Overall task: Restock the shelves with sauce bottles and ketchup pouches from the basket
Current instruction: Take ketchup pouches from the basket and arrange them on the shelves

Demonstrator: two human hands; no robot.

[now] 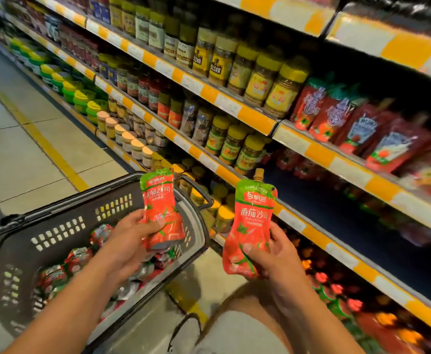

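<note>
My left hand (130,241) grips a red and green ketchup pouch (159,200) upright above the far end of the black basket (63,226). My right hand (273,254) grips a second ketchup pouch (251,221) with a gold spout, upright, in front of the shelves. Several more red pouches (79,261) lie in the basket. To the right of the held pouches a dark shelf bay (336,215) stands largely bare. Red ketchup pouches (357,126) stand in a row on the shelf above it.
Shelves with orange and white price strips (234,103) run diagonally, filled with yellow-lidded jars (260,80) and other jars. Red-capped bottles (336,295) fill the lowest shelf. A tiled floor with a yellow line (43,144) lies to the left. My knee (239,325) is below.
</note>
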